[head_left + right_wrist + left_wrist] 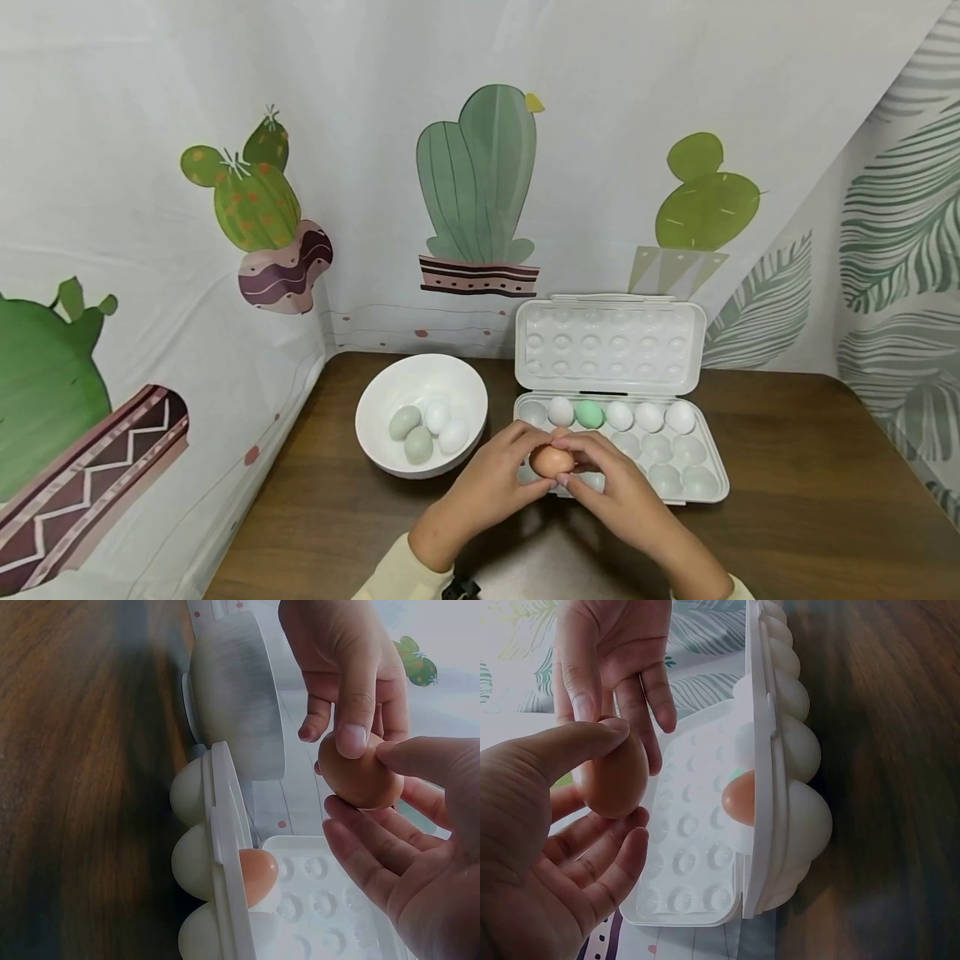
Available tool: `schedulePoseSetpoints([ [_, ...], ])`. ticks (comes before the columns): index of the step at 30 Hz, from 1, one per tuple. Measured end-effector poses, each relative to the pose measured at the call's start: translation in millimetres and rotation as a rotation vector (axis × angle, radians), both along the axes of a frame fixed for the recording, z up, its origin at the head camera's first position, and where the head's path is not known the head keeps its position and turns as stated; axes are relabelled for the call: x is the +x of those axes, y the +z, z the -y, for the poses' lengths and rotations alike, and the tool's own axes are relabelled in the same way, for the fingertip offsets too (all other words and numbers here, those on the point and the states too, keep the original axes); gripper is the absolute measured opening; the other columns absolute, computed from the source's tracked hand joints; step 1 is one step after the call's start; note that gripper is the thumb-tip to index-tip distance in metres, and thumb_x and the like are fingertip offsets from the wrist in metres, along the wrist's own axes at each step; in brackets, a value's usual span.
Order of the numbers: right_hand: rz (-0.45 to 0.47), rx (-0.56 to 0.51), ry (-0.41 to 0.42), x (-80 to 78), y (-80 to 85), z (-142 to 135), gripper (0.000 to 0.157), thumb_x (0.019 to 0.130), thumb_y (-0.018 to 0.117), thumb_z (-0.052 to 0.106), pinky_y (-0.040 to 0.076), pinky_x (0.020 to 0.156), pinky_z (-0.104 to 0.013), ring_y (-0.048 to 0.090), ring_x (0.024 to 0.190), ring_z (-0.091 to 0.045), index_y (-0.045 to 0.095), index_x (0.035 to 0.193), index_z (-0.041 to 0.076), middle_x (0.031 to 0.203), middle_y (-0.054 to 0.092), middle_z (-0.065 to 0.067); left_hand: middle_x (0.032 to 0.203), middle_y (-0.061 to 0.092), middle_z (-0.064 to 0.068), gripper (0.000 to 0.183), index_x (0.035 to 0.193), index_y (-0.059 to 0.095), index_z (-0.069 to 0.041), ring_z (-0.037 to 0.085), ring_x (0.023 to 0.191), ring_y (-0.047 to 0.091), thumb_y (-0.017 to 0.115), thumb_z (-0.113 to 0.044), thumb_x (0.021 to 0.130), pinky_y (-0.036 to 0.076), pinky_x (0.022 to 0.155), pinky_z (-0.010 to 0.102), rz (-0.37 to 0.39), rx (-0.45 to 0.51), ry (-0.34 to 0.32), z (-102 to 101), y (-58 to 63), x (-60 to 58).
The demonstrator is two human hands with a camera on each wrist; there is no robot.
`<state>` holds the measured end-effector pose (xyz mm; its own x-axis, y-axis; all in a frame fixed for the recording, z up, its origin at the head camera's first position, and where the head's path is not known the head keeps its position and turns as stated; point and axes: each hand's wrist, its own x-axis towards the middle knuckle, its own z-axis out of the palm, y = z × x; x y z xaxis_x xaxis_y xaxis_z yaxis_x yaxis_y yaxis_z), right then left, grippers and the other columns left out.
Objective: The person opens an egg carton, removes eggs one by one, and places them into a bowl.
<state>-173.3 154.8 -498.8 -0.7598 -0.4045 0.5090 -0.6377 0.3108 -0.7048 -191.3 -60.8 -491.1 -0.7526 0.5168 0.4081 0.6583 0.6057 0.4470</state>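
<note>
A brown egg (pixel 552 461) is held up above the front of a white egg carton (pixel 716 479). My left hand (pixel 491 471) pinches it from the left between thumb and fingers. From the other side my right hand (pixel 618 492) grips the same egg, thumb and fingertips on its shell. In the left wrist view a second brown egg (pixel 739 798) sits in the carton, mostly hidden from the head camera by the hands. Along the carton's back row stand several white eggs (pixel 649 417) and one green egg (pixel 588 414).
Left of the carton is a white bowl (pixel 375 400) with two grey-green eggs (pixel 418 446) and two white eggs (pixel 453 435) inside. The carton's dimpled lid (pixel 611 379) is flipped back toward the cactus-print cloth (pixel 367 192). All stand on a brown wooden table (pixel 795 467).
</note>
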Motion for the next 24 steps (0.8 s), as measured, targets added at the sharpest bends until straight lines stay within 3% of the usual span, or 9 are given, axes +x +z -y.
schedulePoseSetpoints([
  [11,0.056,0.015,-0.015,0.5,3.1,-0.8,0.046,0.094,0.070,0.009,0.059,0.087,-0.035,0.067,0.110,-0.015,0.057,0.137,0.018,0.135,0.060,0.000,0.114,0.061,-0.008,0.044,0.122,0.064,-0.022,0.005,0.102,0.061,0.083,-0.031,0.083,0.052,0.089,0.023,-0.035,0.014,0.018,2.5,-0.6,-2.1],
  [16,0.083,0.044,-0.043,-0.4,4.7,-3.2,0.046,0.094,0.070,0.011,0.058,0.090,-0.033,0.065,0.115,-0.013,0.056,0.138,0.017,0.135,0.060,0.003,0.112,0.061,-0.007,0.044,0.120,0.065,-0.019,0.007,0.102,0.061,0.084,-0.028,0.082,0.053,0.087,0.025,-0.043,0.025,0.034,6.1,1.4,-3.4],
  [24,-0.036,0.070,-0.133,-5.2,5.7,-7.0,0.050,0.091,0.073,0.005,0.056,0.088,-0.032,0.061,0.113,-0.013,0.058,0.136,0.019,0.129,0.062,0.001,0.114,0.061,-0.005,0.045,0.122,0.065,-0.017,0.009,0.102,0.061,0.083,-0.027,0.082,0.054,0.088,0.028,-0.059,0.040,0.089,13.1,6.1,-6.9],
])
